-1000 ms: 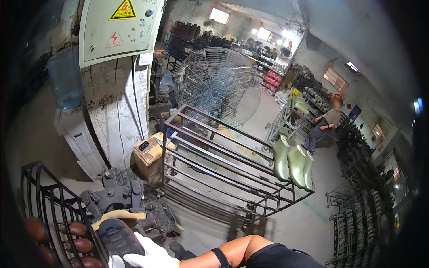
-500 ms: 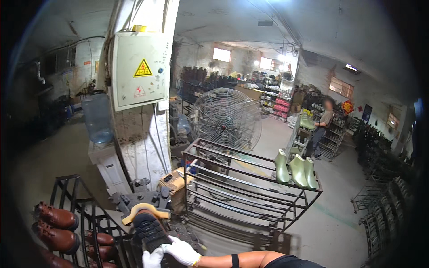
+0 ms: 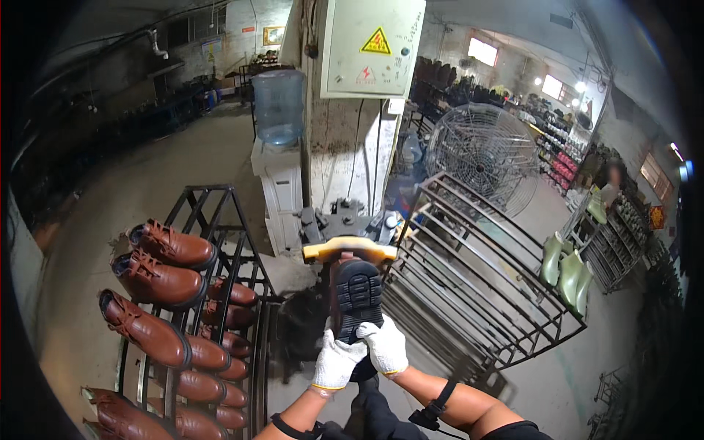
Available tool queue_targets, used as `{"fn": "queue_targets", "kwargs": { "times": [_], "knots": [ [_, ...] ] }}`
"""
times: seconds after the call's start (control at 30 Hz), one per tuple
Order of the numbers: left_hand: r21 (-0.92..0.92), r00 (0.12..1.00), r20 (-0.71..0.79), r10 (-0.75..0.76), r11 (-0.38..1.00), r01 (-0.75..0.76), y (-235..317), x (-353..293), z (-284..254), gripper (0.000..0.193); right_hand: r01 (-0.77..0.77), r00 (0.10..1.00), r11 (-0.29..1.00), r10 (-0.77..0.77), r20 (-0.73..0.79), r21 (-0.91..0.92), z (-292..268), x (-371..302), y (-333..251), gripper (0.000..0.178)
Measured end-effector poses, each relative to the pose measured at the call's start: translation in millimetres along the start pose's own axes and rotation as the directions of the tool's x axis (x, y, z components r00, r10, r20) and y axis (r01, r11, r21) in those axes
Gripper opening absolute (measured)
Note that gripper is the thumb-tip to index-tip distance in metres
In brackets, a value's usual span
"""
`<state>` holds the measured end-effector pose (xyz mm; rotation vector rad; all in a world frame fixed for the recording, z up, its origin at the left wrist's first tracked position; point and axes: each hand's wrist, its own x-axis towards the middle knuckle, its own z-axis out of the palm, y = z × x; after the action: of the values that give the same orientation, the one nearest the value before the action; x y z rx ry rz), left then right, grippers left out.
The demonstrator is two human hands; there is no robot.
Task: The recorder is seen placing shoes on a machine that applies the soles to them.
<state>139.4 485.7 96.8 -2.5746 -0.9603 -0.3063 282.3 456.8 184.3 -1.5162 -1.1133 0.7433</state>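
Observation:
A brown shoe with a black treaded sole (image 3: 357, 287) sits sole up against the curved yellow pad (image 3: 349, 248) of a dark machine (image 3: 350, 218). My left hand (image 3: 339, 364), in a white glove, grips the near end of the shoe from its left side. Gloved the same way, my right hand (image 3: 384, 346) holds that end from the right, its fingers close to the left hand's. Most of the shoe's upper is hidden under the sole and my hands.
To my left, a black metal rack (image 3: 203, 189) carries several brown lace-up boots (image 3: 152, 277). A second rack (image 3: 477, 249) at right bears green boot forms (image 3: 570, 277). Beyond stand a large caged fan (image 3: 482, 165), a water dispenser (image 3: 277, 176), an electrical box (image 3: 370, 48) and another person (image 3: 609, 187).
My view has swung left and down, so the machine and shoe now appear near the middle and more of the left rack shows. Both hands stay on the shoe's near end.

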Motion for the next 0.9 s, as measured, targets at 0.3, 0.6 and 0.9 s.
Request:
{"fn": "queue_targets", "kwargs": {
  "times": [0.3, 0.6, 0.9],
  "knots": [
    [-0.971, 0.908, -0.076, -0.411, 0.239, 0.027, -120.1, 148.5, -100.5, 0.039, -0.018, 0.991, 0.986, 0.039, 0.127, -0.168, 9.1, 16.1, 54.6, 0.073],
    [-0.957, 0.772, -0.195, -0.605, 0.288, -0.015, -54.2, 117.5, -127.2, 0.016, 0.07, 0.997, 0.911, -0.073, -0.007, 0.406, -15.5, -13.4, -3.4, 0.045],
    [-0.944, 0.842, -0.043, -0.538, 0.297, 0.141, -68.6, 142.8, -125.4, 0.024, -0.241, 0.875, 0.908, 0.049, 0.482, 0.344, -48.9, 32.9, 9.8, 0.071]
  ]
}}
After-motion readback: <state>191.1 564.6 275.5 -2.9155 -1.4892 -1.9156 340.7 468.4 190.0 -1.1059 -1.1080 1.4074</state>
